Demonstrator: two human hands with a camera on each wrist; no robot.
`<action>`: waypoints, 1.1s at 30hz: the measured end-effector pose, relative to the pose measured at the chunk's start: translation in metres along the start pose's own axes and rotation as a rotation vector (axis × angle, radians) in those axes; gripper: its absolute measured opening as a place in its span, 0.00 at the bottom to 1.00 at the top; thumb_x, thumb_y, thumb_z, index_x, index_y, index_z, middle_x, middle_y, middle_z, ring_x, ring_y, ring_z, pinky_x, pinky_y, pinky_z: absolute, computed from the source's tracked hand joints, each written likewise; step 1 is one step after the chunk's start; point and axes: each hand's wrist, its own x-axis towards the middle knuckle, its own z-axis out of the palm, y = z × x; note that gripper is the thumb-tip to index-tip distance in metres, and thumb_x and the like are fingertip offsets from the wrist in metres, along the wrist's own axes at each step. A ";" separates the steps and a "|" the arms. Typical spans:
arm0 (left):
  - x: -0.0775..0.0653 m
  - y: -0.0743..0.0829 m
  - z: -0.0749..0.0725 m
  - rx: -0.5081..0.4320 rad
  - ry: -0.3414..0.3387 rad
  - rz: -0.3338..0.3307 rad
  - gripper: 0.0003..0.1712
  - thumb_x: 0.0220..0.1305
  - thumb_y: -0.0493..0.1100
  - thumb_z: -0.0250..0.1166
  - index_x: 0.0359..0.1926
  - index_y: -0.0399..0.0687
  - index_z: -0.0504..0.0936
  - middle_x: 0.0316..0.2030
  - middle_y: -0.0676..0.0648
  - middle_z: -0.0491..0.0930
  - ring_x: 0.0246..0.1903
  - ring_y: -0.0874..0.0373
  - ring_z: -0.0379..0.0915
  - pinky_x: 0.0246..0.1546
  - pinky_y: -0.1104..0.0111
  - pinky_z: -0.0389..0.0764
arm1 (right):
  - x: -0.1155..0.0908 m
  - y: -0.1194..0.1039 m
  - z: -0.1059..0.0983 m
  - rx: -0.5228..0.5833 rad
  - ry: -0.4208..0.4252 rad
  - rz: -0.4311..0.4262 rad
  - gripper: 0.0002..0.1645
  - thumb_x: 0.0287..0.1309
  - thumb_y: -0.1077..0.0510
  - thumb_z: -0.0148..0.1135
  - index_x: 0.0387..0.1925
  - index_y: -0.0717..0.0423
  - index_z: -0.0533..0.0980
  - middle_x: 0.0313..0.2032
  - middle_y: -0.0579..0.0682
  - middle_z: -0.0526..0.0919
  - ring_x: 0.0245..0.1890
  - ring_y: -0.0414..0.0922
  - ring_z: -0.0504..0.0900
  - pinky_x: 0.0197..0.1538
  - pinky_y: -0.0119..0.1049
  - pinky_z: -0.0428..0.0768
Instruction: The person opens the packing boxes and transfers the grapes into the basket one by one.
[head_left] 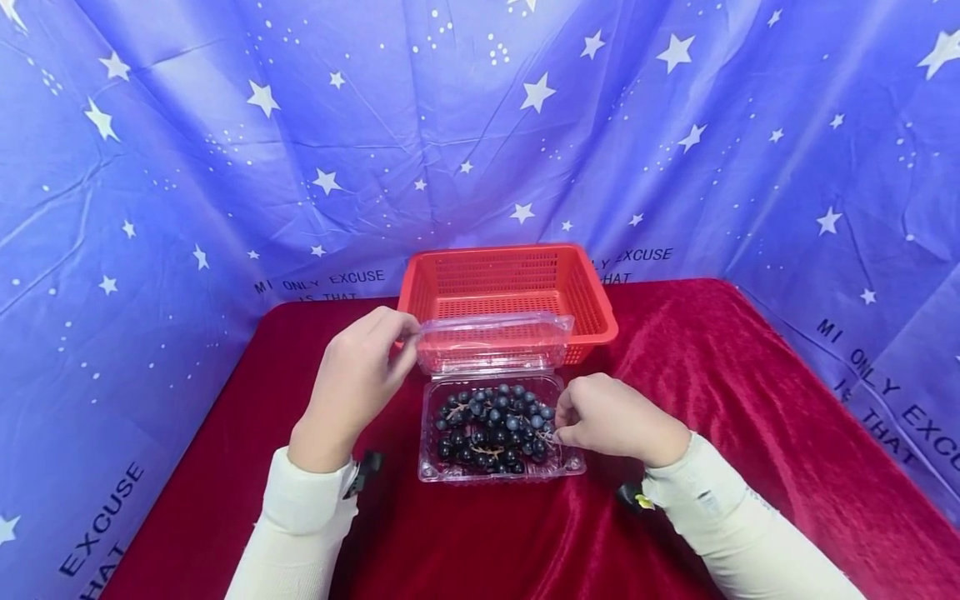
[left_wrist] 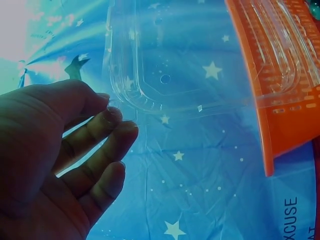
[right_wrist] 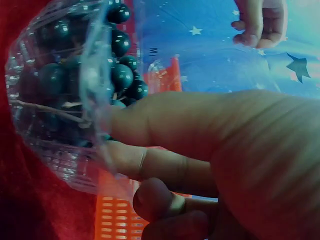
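Note:
A clear plastic clamshell box (head_left: 429, 450) lies on the table with its lid (head_left: 495, 346) raised at the back. Dark grapes (head_left: 491, 437) on brown stems fill its base. At the lid's upper left corner, my left hand (head_left: 363, 367) pinches the edge between thumb and fingertips; the left wrist view shows the transparent lid (left_wrist: 175, 105) stretching away from them. My right hand (head_left: 618, 421) holds the base's right rim, thumb on one side and index finger on the other. Close up in the right wrist view, grapes (right_wrist: 121, 76) show beside that rim (right_wrist: 95, 75).
Directly behind the box stands a red perforated plastic basket (head_left: 600, 312), partly seen through the raised lid. Red velvet cloth (head_left: 690, 367) covers the table. A blue star-printed curtain (head_left: 480, 117) hangs along the back and both sides.

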 end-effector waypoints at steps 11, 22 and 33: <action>0.000 0.003 -0.001 0.004 -0.015 -0.020 0.08 0.63 0.42 0.57 0.36 0.45 0.80 0.31 0.52 0.77 0.31 0.62 0.74 0.34 0.68 0.79 | -0.002 -0.007 0.006 -0.053 -0.010 -0.016 0.18 0.42 0.40 0.71 0.09 0.33 0.72 0.10 0.31 0.69 0.17 0.34 0.68 0.23 0.31 0.70; -0.001 0.005 -0.001 0.011 -0.020 -0.027 0.04 0.58 0.40 0.64 0.36 0.47 0.79 0.31 0.53 0.78 0.31 0.62 0.74 0.33 0.69 0.79 | -0.002 -0.007 0.006 -0.004 -0.007 -0.024 0.15 0.46 0.49 0.72 0.10 0.37 0.78 0.11 0.26 0.70 0.17 0.33 0.68 0.23 0.30 0.70; 0.000 0.005 -0.003 -0.005 -0.013 -0.020 0.05 0.62 0.42 0.60 0.36 0.46 0.79 0.30 0.52 0.78 0.31 0.59 0.76 0.33 0.67 0.79 | -0.002 -0.005 -0.002 -0.008 0.090 -0.018 0.05 0.45 0.50 0.72 0.19 0.35 0.83 0.19 0.26 0.77 0.22 0.31 0.74 0.29 0.33 0.75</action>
